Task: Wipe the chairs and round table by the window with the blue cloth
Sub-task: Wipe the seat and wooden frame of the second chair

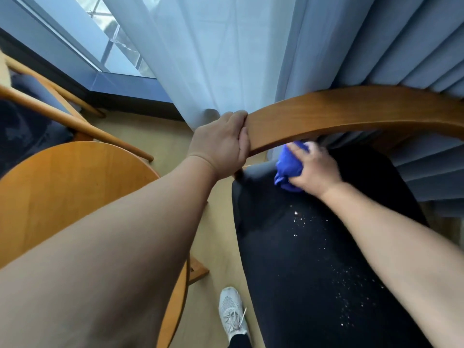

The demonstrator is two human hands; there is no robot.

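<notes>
Two hands are at work on the chair beside the curtain (pixel 226 46). Our left hand (pixel 221 144) curls its fingers around the end of the curved wooden back rail (pixel 351 114). Our right hand (pixel 313 169) grips the bunched blue cloth (pixel 288 164), held just under that rail; we cannot tell what it presses on. The round desk (pixel 62 192) stands to the left, with a second chair (pixel 50 106) beyond it by the window.
</notes>
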